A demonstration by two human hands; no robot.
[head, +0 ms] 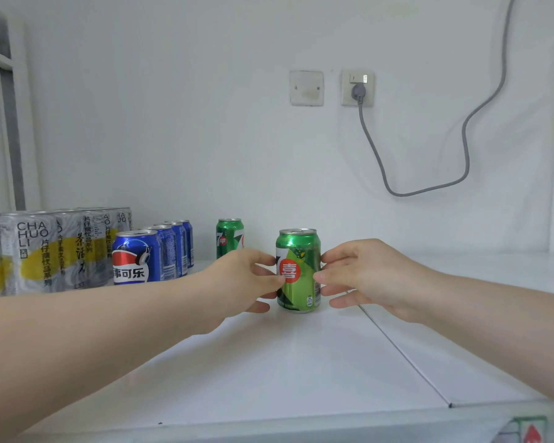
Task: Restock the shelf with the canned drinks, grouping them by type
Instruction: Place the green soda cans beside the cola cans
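A green 7up can [298, 270] stands upright on the white shelf [269, 362], near its middle. My left hand [243, 282] touches the can's left side with its fingertips, and my right hand [365, 276] touches its right side, so both hands hold it between them. A second green 7up can [229, 237] stands farther back, to the left, partly hidden by my left hand. A row of several blue Pepsi cans [138, 255] runs front to back further left. Several tall white and yellow tea cans [36, 251] fill the far left.
The white wall behind carries a blank plate [306, 88] and a socket [357, 88] with a grey cable [429, 187] hanging down and looping right. A seam [403, 353] splits the shelf top towards the right. A red and green label [530, 431] shows at the bottom right.
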